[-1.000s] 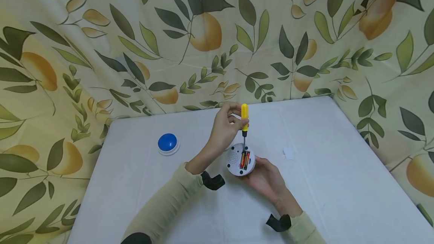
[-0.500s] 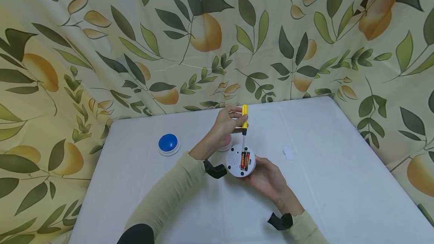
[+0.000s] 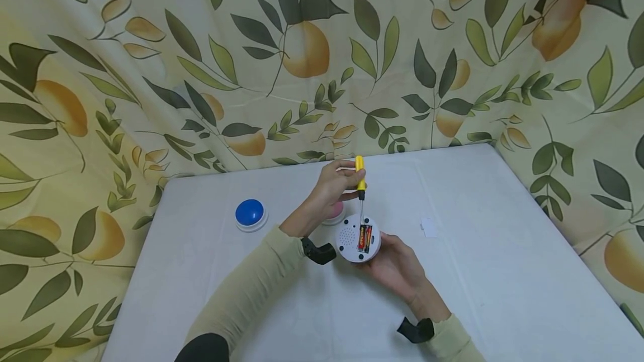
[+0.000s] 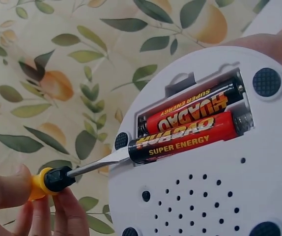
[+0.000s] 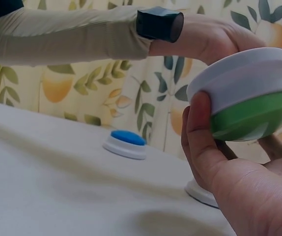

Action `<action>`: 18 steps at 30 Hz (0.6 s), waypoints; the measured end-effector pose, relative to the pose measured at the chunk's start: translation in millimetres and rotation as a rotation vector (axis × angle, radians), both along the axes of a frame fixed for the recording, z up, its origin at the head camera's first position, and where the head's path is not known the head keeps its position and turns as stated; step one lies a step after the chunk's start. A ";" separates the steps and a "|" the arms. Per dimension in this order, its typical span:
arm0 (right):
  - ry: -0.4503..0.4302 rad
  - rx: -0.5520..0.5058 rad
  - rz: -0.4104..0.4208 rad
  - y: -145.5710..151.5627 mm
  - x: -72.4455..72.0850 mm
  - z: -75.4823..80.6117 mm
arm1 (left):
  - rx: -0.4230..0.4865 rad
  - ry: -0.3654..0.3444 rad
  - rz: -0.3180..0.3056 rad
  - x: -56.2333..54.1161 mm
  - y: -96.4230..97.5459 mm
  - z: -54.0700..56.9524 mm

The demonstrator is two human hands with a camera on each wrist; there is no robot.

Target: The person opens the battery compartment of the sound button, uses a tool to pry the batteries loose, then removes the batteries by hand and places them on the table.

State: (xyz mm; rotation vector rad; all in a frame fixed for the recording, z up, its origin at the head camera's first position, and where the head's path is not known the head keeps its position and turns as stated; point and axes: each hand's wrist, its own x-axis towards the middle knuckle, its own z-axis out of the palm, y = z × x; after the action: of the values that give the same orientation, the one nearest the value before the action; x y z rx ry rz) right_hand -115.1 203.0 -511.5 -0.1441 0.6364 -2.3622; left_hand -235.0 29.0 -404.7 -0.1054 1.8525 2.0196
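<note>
My left hand [image 3: 329, 186] grips the yellow handle of a flat-blade screwdriver [image 3: 360, 175]. In the left wrist view the screwdriver's blade [image 4: 101, 162] meets the end of the nearer battery [image 4: 185, 139], which sits raised at that end. A second red and black battery [image 4: 195, 108] lies beside it in the open compartment. My right hand [image 3: 397, 270] holds the round white push-button [image 3: 347, 239] with its underside, speaker holes and dark feet turned up. Its green dome [image 5: 254, 115] faces down in the right wrist view, fingers curled round the side.
A blue push-button [image 3: 250, 214] stands on the white table [image 3: 201, 295] to the left. Behind my left wrist is a pink push-button [image 3: 334, 214], partly hidden. A small white battery cover [image 3: 428, 227] lies to the right. Patterned cloth [image 3: 322, 99] hangs behind the table.
My left hand has shifted slightly down, bringing the pink push-button into view behind the wrist. The screwdriver's handle now tilts a little to the left. The right hand has barely moved.
</note>
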 end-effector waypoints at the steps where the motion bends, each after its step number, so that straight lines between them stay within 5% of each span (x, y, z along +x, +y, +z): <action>1: 0.002 -0.010 0.000 -0.1 0.1 -0.4 | 0.008 0.007 0.004 0.4 -0.5 0.5; 18: -0.026 -0.071 -0.035 -2.5 1.0 -0.2 | 0.087 0.176 0.085 17.5 -10.3 14.1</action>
State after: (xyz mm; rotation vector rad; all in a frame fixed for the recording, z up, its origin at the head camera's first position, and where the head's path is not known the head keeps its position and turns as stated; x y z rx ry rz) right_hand -114.1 200.5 -511.7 -0.1349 0.5476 -2.4179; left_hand -217.4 18.7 -390.7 0.0190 1.8892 2.2277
